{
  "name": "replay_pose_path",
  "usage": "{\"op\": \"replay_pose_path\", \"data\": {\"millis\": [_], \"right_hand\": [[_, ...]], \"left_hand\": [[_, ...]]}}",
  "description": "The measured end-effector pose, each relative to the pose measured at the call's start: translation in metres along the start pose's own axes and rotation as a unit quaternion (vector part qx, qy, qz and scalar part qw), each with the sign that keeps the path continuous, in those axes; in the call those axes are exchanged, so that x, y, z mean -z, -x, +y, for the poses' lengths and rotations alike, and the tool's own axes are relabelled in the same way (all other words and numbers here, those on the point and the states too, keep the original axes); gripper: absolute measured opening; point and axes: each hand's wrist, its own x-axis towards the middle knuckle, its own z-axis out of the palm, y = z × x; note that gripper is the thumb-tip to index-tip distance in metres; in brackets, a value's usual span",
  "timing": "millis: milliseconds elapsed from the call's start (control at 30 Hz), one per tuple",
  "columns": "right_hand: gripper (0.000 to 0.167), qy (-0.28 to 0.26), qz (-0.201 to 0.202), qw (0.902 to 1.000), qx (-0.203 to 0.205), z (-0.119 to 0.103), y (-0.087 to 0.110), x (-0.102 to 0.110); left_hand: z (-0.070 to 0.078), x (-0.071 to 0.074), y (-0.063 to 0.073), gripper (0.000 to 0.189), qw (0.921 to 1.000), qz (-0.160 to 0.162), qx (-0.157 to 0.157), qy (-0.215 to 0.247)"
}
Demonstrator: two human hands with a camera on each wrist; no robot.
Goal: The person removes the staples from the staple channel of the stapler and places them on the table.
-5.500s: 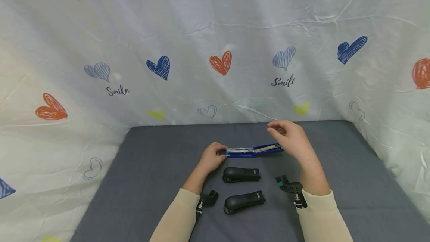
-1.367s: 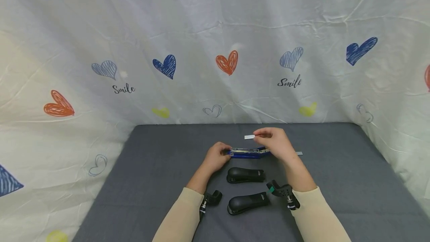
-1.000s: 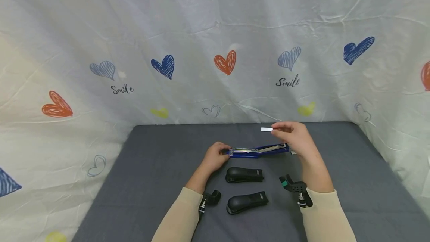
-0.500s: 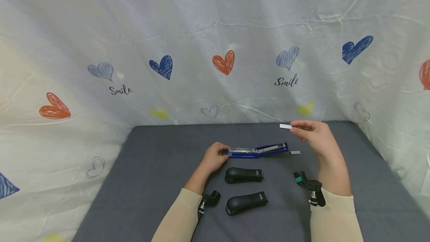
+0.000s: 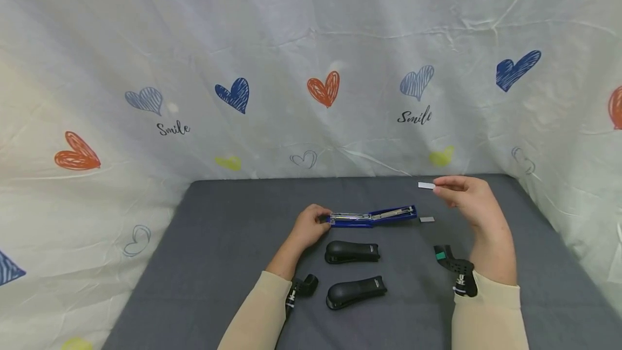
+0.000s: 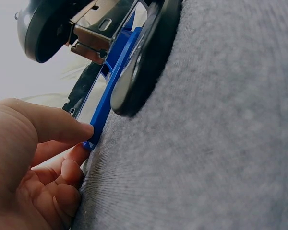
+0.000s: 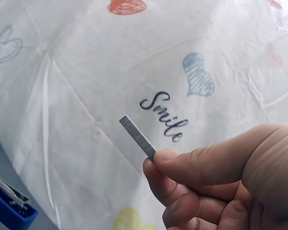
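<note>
A blue stapler (image 5: 352,221) lies opened out on the grey cloth, its metal magazine showing. My left hand (image 5: 309,226) pinches its left end between thumb and fingers; the left wrist view shows the thumb on the blue edge (image 6: 105,105). Up and to the right, my right hand (image 5: 473,199) holds a strip of staples (image 7: 137,136) by one end, raised off the table and apart from the stapler. A second staple strip (image 5: 427,220) lies on the cloth just past the stapler's right end.
Two black staplers (image 5: 352,252) lie nearer to me, the closer black one (image 5: 356,292) slightly tilted. The table (image 5: 233,263) is covered with grey cloth. Behind it hangs a white curtain (image 5: 272,139) printed with hearts.
My right hand, with the staple strip, has moved from above the stapler to the right, uncovering the stapler's right half and the strip on the cloth. The left hand keeps its place.
</note>
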Motion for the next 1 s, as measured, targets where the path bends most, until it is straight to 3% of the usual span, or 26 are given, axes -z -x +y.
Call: {"op": "replay_pose_path", "data": {"millis": [600, 1000], "right_hand": [[0.043, 0.042, -0.039, 0.9943, -0.089, 0.033, -0.004, 0.023], [0.033, 0.098, -0.024, 0.9878, -0.119, 0.06, -0.009, 0.024]], "left_hand": [[0.0, 0.001, 0.001, 0.028, 1.0, -0.004, 0.004, 0.008], [0.001, 0.001, 0.0, 0.028, 0.9999, -0.002, 0.004, 0.013]]}}
